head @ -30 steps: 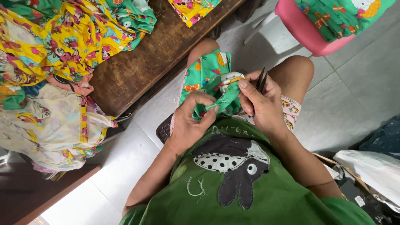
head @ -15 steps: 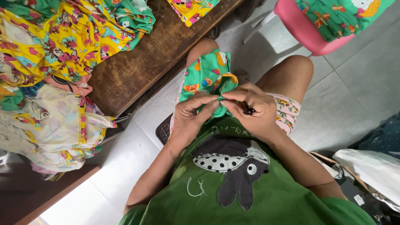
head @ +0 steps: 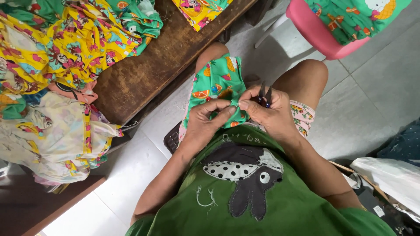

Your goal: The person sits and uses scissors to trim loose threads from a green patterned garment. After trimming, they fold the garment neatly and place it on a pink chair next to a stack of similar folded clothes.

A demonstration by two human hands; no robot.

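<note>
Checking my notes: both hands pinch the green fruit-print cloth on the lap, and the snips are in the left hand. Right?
Not quite. The head view shows the dark snips in the right hand, not the left hand. Both hands do pinch the green fruit-print cloth on the lap.

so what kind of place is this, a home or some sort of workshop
Probably a small home garment workshop. Bright printed garments are heaped on a wooden bench, more lie on a pink stool, and the person's hands work a green printed garment, the right hand holding small thread snips.

A green shirt (head: 280, 205) with a dark polka-dot animal patch (head: 245, 175), and floral shorts (head: 302, 116).
</note>
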